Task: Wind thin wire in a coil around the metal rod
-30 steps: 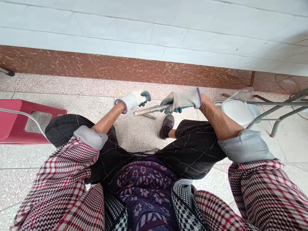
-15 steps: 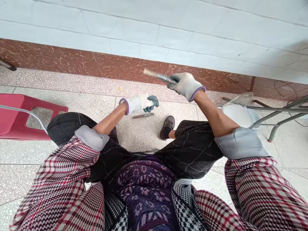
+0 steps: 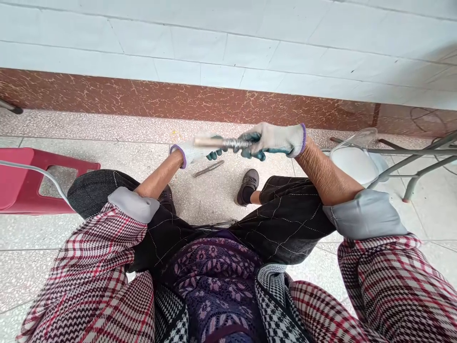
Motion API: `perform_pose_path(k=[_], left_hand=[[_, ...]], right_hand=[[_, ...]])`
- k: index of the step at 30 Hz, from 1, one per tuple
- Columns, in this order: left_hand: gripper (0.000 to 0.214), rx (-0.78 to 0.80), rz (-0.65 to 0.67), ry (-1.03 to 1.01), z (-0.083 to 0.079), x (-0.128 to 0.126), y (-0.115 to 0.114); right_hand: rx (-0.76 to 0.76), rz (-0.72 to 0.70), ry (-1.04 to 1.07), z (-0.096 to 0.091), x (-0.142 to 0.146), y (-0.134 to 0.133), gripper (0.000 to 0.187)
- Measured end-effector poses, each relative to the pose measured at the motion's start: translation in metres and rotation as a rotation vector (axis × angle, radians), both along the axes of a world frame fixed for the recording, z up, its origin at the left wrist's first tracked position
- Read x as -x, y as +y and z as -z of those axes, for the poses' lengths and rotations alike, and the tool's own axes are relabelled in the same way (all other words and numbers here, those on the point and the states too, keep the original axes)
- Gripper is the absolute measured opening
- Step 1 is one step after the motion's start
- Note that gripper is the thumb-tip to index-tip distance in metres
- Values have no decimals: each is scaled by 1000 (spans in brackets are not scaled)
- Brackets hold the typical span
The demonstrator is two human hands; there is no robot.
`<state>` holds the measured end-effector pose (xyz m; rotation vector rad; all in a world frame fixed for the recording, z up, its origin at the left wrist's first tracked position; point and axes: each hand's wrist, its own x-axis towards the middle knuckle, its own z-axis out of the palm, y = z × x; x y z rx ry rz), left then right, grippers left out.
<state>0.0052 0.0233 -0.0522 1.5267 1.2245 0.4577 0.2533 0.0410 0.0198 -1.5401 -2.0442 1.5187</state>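
Observation:
My right hand [image 3: 273, 140], in a white glove with a dark green palm, is closed around a metal rod [image 3: 218, 142] with a coiled, threaded middle and a pale tip, held level in front of me. My left hand [image 3: 195, 150], gloved the same way, sits just below the rod's left end with its fingers curled; I cannot make out whether it grips anything. A second short metal rod [image 3: 209, 168] lies on the floor beneath the hands.
A red plastic stool [image 3: 24, 178] stands at my left. At the right a white bucket [image 3: 352, 164] sits under grey metal chair legs [image 3: 421, 164]. My shoe [image 3: 247, 186] rests on the speckled tile floor, and a tiled wall runs ahead.
My right hand swung the rod up towards the wall, then brought it back down level over my left hand. The left hand shifted slightly towards the rod.

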Motion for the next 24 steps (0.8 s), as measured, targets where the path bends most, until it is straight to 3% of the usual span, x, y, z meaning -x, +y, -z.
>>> perform_pose_path(k=[2,4,6,10,18,24], left_hand=[[17,28,16,-77,7,-7,-1],[24,59,18,-139,13,-13,-2],[29,76,15,-201,15,-17,-3],[31,92,-19,-220,9,-18,-7],[22,52,-93,-177,2,-14,-8],[25,96,-99,-194,-3,-16,-8]], right_hand=[[-18,0,48,-9,10,-1,19],[-107,112,94,-12,19,0,13],[-174,234,122,-10,26,4,12],[-210,345,161,5,29,14,17],[-233,434,183,7,24,13,28],[-274,487,181,3,-2,25,37]])
